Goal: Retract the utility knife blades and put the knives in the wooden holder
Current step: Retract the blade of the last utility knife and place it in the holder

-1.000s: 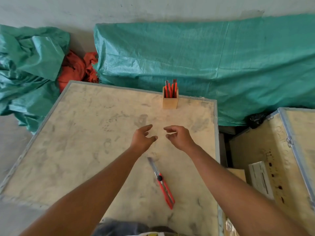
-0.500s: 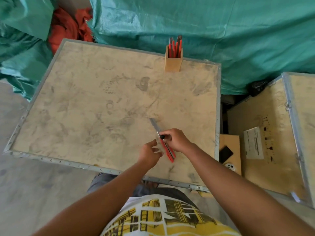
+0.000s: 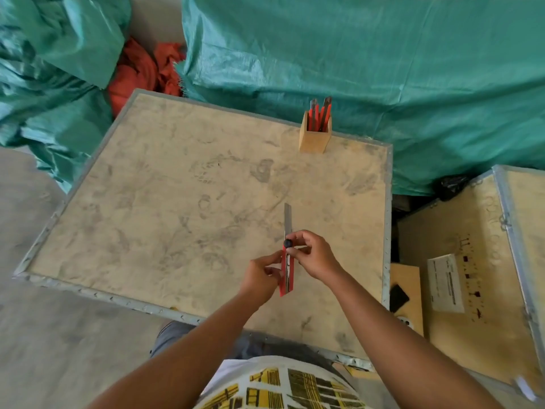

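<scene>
Knife [image 3: 287, 270], red, is pinched between both hands above the near right of the crate top [image 3: 165, 219]: left hand [image 3: 263, 275] grips its handle, right hand [image 3: 312, 255] its black slider, long axis near-to-far, blade out and pointing far. At the far right edge the holder [image 3: 313, 139] stands upright with several red knives [image 3: 320, 113] inside. Green tarp [image 3: 383, 69] lies behind, another crate [image 3: 483, 261] to the right.

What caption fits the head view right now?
Both hands, left and right, hold a red knife, blade extended, over the crate; holder beyond.

Green tarpaulin [image 3: 368, 63] behind, orange cloth [image 3: 138, 75] (crumpled) beside it.
</scene>
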